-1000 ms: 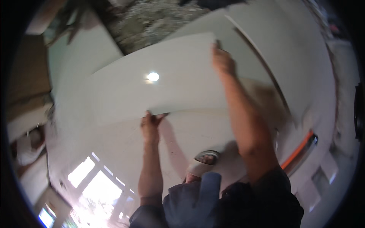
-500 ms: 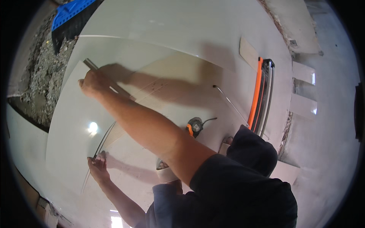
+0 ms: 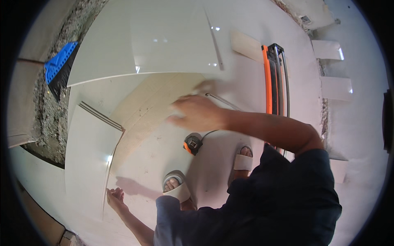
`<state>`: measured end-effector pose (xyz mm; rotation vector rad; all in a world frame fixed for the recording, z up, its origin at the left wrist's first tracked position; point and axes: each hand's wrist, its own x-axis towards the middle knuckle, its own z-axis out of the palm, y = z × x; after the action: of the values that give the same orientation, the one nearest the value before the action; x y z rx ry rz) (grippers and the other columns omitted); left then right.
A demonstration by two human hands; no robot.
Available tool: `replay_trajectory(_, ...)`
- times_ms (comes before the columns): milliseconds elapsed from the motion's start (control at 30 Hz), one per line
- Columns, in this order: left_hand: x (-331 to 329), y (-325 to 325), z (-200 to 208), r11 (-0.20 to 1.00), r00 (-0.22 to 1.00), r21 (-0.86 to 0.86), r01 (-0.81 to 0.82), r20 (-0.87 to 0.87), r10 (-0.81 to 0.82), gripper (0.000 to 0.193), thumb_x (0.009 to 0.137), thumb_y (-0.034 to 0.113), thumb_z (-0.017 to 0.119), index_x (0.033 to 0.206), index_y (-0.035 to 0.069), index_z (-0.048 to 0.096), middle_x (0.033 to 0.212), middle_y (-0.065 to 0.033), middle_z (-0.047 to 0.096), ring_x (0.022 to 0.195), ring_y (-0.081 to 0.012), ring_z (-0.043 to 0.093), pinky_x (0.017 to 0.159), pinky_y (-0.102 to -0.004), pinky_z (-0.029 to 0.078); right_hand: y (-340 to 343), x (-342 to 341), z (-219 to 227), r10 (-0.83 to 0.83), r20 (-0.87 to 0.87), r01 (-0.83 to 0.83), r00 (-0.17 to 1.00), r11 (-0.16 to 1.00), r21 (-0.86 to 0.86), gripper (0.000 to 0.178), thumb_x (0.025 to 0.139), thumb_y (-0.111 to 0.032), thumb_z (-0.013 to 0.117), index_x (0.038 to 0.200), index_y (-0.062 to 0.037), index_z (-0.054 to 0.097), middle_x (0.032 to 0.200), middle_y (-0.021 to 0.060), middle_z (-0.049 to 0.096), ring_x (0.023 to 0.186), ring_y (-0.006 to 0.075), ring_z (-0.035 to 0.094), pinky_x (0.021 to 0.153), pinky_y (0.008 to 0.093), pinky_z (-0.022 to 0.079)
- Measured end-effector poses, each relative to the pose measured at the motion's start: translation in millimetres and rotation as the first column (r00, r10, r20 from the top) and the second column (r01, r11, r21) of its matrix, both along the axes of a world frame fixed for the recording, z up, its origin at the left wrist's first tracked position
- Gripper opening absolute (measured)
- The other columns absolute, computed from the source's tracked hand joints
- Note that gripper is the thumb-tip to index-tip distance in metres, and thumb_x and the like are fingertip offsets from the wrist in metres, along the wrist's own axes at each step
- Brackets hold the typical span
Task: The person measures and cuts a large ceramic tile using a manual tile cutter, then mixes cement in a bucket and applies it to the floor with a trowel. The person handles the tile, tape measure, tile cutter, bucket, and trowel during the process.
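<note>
A stack of large white tiles (image 3: 92, 151) lies at the left, its edges nearly lined up. My left hand (image 3: 116, 198) is at the stack's near right edge, thumb by the side and fingers loosely bent apart from it. Over the beige patterned surface in the middle, my right hand (image 3: 199, 112) is smeared by motion but shows thumb and fingers apart, with nothing in it. Just beyond its fingers is the end of a thin metal rod (image 3: 221, 101). A black and orange tape measure (image 3: 193, 143) sits on the floor below my right hand.
An orange and black tile cutter (image 3: 269, 82) stands at the right, with a cut tile piece (image 3: 246, 47) beside it. Another large glossy tile (image 3: 164, 45) lies at the far side. A blue broom head (image 3: 60, 63) rests on rubble at left. My sandalled feet (image 3: 176, 186) are close by.
My right hand has left the tile stack and swung right over the middle. The upper tile's edges now lie closer to those beneath. My view has shifted.
</note>
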<state>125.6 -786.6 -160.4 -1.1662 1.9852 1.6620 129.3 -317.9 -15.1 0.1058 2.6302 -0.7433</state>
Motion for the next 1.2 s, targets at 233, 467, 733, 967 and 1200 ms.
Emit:
replay_trajectory(233, -77.1, 79.0, 49.7, 0.771, 0.784, -0.389, 0.504, -0.168, -0.597, 0.045, 0.090, 0.053, 0.050, 0.095, 0.008, 0.057, 0.091, -0.0076, 0.065, 0.082, -0.0184, 0.062, 0.068, -0.0322, 0.045, 209.4, 88.5, -15.1, -0.568, -0.117, 0.577, 0.815, 0.814, 0.065, 0.059, 0.091, -0.050, 0.041, 0.100, 0.0040, 0.061, 0.106, 0.0233, 0.062, 0.103, 0.0359, 0.058, 0.090, 0.0438, 0.045)
replay_trajectory(467, -154.2, 180.9, 179.3, -0.058, 0.314, -0.904, 0.424, 0.207, -0.927, 0.042, 0.093, 0.041, 0.046, 0.102, 0.001, 0.056, 0.098, -0.0195, 0.062, 0.092, -0.0353, 0.059, 0.080, -0.0444, 0.044, 234.1, 57.7, -62.5, -0.843, -0.007, 0.797, 0.539, 0.512, -0.319, 0.058, 0.091, -0.049, 0.040, 0.103, 0.0039, 0.059, 0.107, 0.0254, 0.060, 0.103, 0.0394, 0.057, 0.088, 0.0461, 0.045)
replay_trajectory(733, -160.5, 307.4, 135.5, -0.086, 0.165, -0.833, 0.546, 0.208, -0.964, 0.030, 0.094, 0.029, 0.048, 0.102, 0.002, 0.057, 0.099, -0.0163, 0.061, 0.094, -0.0320, 0.058, 0.085, -0.0390, 0.045, 214.5, 131.5, -74.7, -0.740, -0.120, 0.661, 0.662, 0.652, -0.371, 0.045, 0.092, -0.041, 0.043, 0.093, 0.0020, 0.059, 0.095, 0.0216, 0.062, 0.091, 0.0383, 0.060, 0.078, 0.0475, 0.048)
replay_trajectory(967, -50.6, 487.7, 103.7, -0.745, -0.743, -0.567, 0.352, 0.316, -0.590, 0.015, 0.085, 0.017, 0.060, 0.092, 0.004, 0.058, 0.090, -0.0121, 0.062, 0.088, -0.0319, 0.059, 0.078, -0.0403, 0.046, 98.4, 358.6, -127.3, -0.658, 0.347, 0.725, 0.668, 0.469, -0.505, 0.040, 0.092, -0.042, 0.046, 0.095, -0.0044, 0.060, 0.086, 0.0157, 0.062, 0.082, 0.0324, 0.061, 0.075, 0.0427, 0.047)
replay_trajectory(1200, 67.6, 634.1, 38.6, -0.876, -0.927, -0.465, 0.129, 0.257, -0.273, 0.018, 0.083, 0.022, 0.060, 0.088, 0.005, 0.059, 0.088, -0.0116, 0.061, 0.081, -0.0326, 0.059, 0.072, -0.0443, 0.046, 50.2, 435.3, -141.6, -0.674, 0.737, 0.716, 0.055, -0.487, -0.499, 0.032, 0.089, -0.036, 0.055, 0.099, -0.0067, 0.062, 0.076, 0.0077, 0.064, 0.068, 0.0149, 0.062, 0.066, 0.0296, 0.049)
